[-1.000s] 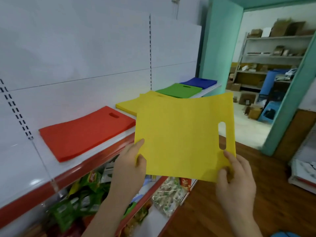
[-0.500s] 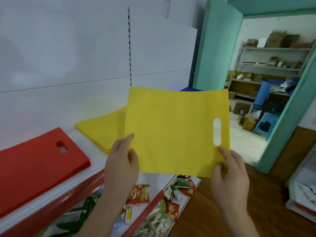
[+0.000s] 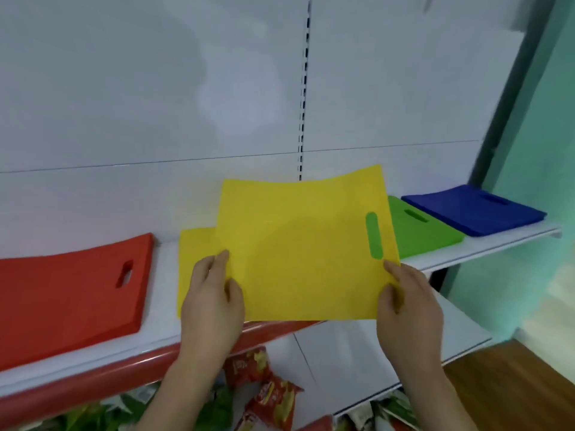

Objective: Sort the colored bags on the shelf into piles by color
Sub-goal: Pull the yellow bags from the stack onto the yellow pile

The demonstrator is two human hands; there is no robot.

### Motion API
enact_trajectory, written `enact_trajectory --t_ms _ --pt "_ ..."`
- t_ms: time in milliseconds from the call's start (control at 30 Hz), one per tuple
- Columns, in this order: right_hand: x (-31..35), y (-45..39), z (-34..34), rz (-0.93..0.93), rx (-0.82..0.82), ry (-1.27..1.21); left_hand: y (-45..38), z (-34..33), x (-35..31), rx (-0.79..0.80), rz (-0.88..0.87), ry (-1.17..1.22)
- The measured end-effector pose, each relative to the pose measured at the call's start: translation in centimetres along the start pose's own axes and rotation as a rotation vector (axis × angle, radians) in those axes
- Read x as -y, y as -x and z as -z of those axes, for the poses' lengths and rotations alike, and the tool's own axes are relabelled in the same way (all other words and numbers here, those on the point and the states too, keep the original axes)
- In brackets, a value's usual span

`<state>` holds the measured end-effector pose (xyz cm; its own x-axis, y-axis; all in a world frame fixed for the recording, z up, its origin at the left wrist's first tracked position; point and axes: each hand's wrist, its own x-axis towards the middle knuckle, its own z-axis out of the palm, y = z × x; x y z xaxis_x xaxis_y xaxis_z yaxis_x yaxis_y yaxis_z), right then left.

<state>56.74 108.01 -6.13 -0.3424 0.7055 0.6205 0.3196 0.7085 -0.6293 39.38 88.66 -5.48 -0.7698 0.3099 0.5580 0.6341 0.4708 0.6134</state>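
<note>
Holding a yellow bag (image 3: 298, 253) by its two lower corners, the person stands facing the shelf (image 3: 485, 248). The left hand (image 3: 213, 301) pinches the bag's lower left edge, thumb on the near face and fingers curled behind. The right hand (image 3: 407, 303) pinches the lower right corner in the same way, just below the handle slot. The bag is spread flat between the hands and hangs in the air in front of the shelf, its top edge slightly bowed.

Directly behind the bag lies the yellow pile (image 3: 194, 262), flat on the shelf; only its left part shows past the held bag. Whether the bag touches the pile cannot be told.

Order of piles on the shelf, left to right:
- red pile (image 3: 68, 293), at the left, handle slot toward the right edge;
- yellow pile, beside it, apart from the red;
- green pile (image 3: 420, 228), partly hidden by the bag (its colour shows through the bag's slot);
- blue pile (image 3: 473, 213), at the right end, its near edge overlapping the green pile.

The shelf has a red front lip (image 3: 93, 384). Below it, on a lower level, lie snack packets (image 3: 267, 390) in red and green wrappers. A white slotted back panel (image 3: 155, 88) rises behind the piles.
</note>
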Motion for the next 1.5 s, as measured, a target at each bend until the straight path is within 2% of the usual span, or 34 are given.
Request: enact_trajectory --t_ms 200,367,600,733,867,1000,1200,1367,1500 --pt "0.1 -5.3 -4.6 0.141 0.25 -0.084 -1.2 0.0 1.6 -0.016 0.131 -0.296" --pt "0.1 -7.0 -8.5 0.188 0.345 -0.042 -2.4 0.0 3.1 -0.006 0.197 -0.444" --pt "-0.5 -8.6 -11.3 0.22 0.393 0.141 -4.2 -0.5 5.9 0.096 0.131 -0.676" --pt "-0.9 -8.3 -11.7 0.166 0.391 0.16 -4.3 -0.9 6.2 0.054 -0.001 -0.804" --pt "-0.4 -8.5 -11.7 0.13 0.399 0.166 -4.0 -1.0 6.2 0.059 0.109 -0.745" --pt "0.3 -8.5 -11.1 0.094 0.454 0.173 -4.0 -0.8 6.4 0.063 0.035 -0.685" --pt "1.0 -8.5 -10.2 0.201 0.534 0.242 -4.2 -0.6 6.3 0.082 0.048 -0.658" --pt "0.5 -8.8 -10.5 0.19 0.55 0.227 -4.6 -0.4 6.1 0.171 0.222 -0.685" --pt "0.4 -8.5 -10.0 0.231 0.432 0.159 -4.0 0.2 5.1 0.012 0.214 -0.619"
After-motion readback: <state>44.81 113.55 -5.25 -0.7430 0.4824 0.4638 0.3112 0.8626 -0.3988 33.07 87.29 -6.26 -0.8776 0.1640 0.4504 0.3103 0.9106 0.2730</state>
